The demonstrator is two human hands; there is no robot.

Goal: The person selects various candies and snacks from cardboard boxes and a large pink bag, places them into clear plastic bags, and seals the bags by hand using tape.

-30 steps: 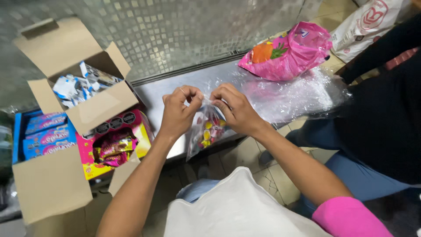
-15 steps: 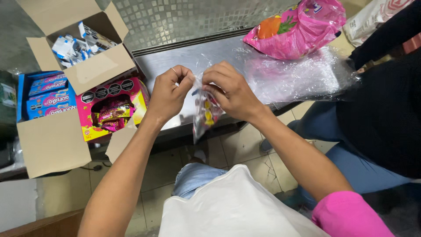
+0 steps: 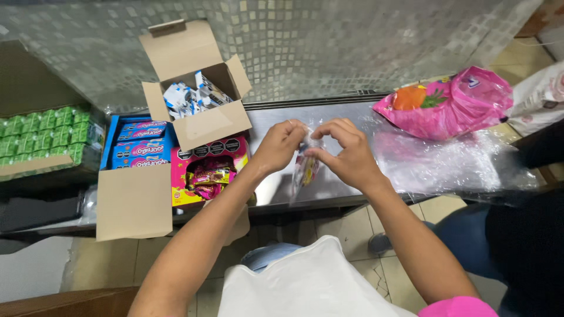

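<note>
Both my hands meet over a steel counter [image 3: 276,123], pinching the top of a small clear plastic bag [image 3: 305,170] that hangs below them with colourful sweets inside. My left hand [image 3: 281,145] grips the bag's mouth from the left, and my right hand [image 3: 346,152] grips it from the right, fingers curled on the neck of the bag.
An open cardboard box [image 3: 197,100] of blue-and-white packets stands at the counter's left. Beside it lie a pink sweet carton [image 3: 208,170], blue packets [image 3: 138,144] and green packs [image 3: 44,135]. A pink bag [image 3: 452,103] and clear plastic sheets [image 3: 452,164] lie right. Another person's dark-clothed leg [image 3: 523,246] is at right.
The view has tilted so the counter and boxes sit lower and more central. My hands stay on the small bag, now twisting its top closer together.
</note>
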